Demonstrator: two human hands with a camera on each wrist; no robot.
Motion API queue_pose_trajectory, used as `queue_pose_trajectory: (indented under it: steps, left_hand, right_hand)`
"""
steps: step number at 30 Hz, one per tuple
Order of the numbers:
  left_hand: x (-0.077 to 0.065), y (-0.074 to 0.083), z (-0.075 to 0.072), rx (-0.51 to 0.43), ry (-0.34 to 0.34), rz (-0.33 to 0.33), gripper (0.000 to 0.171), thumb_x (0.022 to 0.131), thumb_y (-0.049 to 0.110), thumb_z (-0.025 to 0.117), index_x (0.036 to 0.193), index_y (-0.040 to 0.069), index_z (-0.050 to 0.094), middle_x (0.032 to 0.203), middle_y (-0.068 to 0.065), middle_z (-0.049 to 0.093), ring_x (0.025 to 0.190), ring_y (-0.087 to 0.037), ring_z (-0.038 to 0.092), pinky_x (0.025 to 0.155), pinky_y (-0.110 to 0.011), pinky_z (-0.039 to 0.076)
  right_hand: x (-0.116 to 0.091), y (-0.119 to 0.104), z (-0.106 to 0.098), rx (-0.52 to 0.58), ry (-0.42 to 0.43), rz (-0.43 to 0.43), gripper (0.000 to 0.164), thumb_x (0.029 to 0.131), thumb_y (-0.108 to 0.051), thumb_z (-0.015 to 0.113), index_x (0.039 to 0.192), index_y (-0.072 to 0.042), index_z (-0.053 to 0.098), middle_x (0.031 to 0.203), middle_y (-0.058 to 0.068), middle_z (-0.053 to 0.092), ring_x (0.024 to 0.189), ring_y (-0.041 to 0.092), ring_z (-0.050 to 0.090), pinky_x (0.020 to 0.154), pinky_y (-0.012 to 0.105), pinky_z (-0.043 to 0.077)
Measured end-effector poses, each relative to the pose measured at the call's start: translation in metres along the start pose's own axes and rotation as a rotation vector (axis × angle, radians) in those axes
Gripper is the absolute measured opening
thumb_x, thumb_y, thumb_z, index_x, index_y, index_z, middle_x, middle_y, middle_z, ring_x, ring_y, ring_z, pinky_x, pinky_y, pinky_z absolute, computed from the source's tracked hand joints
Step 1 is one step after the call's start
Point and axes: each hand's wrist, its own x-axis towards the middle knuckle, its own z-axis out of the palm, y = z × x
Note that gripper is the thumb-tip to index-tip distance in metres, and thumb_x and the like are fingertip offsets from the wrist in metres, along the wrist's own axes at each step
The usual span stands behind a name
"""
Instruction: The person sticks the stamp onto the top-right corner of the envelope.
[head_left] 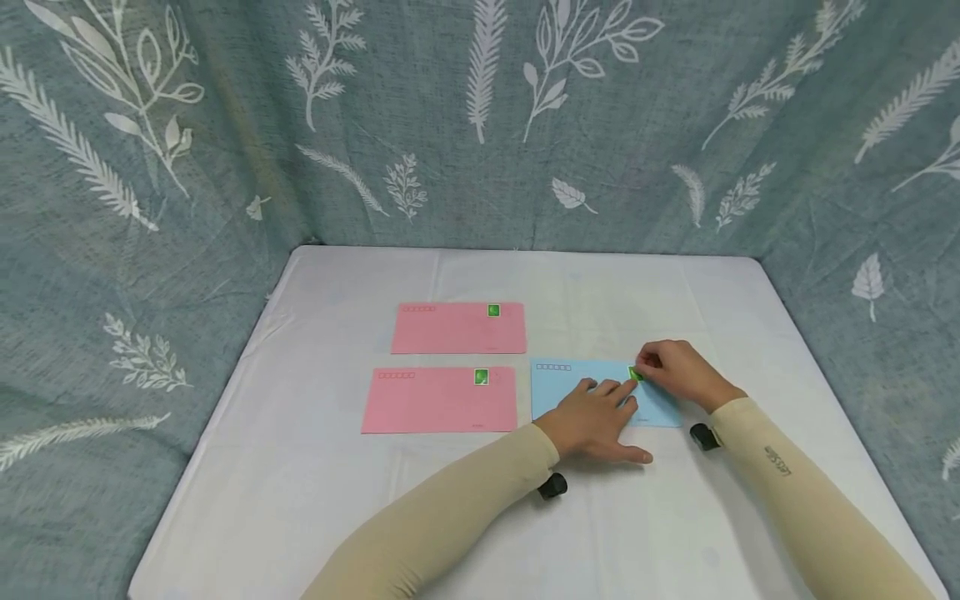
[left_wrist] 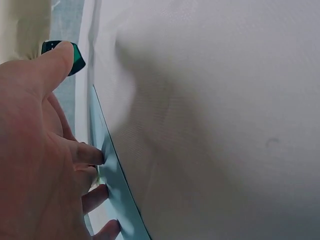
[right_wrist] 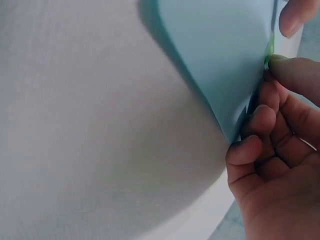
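A light-blue envelope lies on the white table, a row of small boxes printed at its upper left. My left hand rests on it with spread fingers; the left wrist view shows those fingertips on the blue paper. Near the envelope's upper right corner, my right hand pinches a green stamp between thumb and index finger. Up close in the right wrist view, the thumb covers much of the stamp, and the other fingers curl beside the blue envelope's edge.
Two pink envelopes lie to the left, one farther back and one nearer. Each bears a green stamp near its upper right. A grey-green leaf-patterned curtain surrounds the back and sides of the white-covered table.
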Motion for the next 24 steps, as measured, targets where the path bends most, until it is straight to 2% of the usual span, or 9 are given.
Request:
queue_pose_trajectory:
  steps: [7, 12, 19, 24]
  left_hand:
    - [0.001, 0.000, 0.000, 0.003, 0.041, -0.001, 0.095, 0.100, 0.087, 0.037, 0.169, 0.022, 0.041, 0.179, -0.003, 0.022, 0.160, -0.014, 0.027, 0.124, -0.039, 0.028]
    - [0.001, 0.003, -0.001, 0.014, 0.043, -0.003, 0.094, 0.099, 0.088, 0.038, 0.165, 0.022, 0.046, 0.174, -0.002, 0.030, 0.158, -0.015, 0.029, 0.123, -0.041, 0.030]
    - [0.009, 0.000, -0.005, 0.057, 0.053, -0.044, 0.096, 0.096, 0.092, 0.035, 0.163, 0.024, 0.049, 0.170, 0.001, 0.035, 0.155, -0.018, 0.031, 0.121, -0.048, 0.030]
    - [0.009, -0.002, -0.002, 0.026, 0.028, -0.053, 0.103, 0.096, 0.092, 0.033, 0.169, 0.021, 0.041, 0.174, -0.001, 0.031, 0.158, -0.018, 0.029, 0.122, -0.050, 0.029]
  right_hand:
    - [0.001, 0.005, -0.004, 0.054, -0.019, 0.015, 0.013, 0.107, -0.012, 0.069, 0.099, -0.004, 0.075, 0.089, 0.003, 0.070, 0.083, 0.020, 0.062, 0.081, 0.042, 0.053]
    - [-0.001, 0.011, -0.001, 0.105, 0.001, 0.017, 0.014, 0.110, -0.014, 0.066, 0.102, -0.005, 0.074, 0.092, 0.003, 0.069, 0.086, 0.021, 0.060, 0.082, 0.041, 0.050]
    - [-0.003, 0.008, -0.005, 0.192, 0.110, 0.029, 0.016, 0.110, -0.020, 0.067, 0.109, -0.005, 0.067, 0.098, 0.008, 0.067, 0.091, 0.025, 0.059, 0.084, 0.042, 0.048]
    - [-0.013, 0.002, 0.004, 0.157, 0.224, -0.022, 0.022, 0.109, -0.027, 0.068, 0.113, -0.005, 0.066, 0.102, 0.009, 0.063, 0.095, 0.027, 0.057, 0.086, 0.045, 0.047]
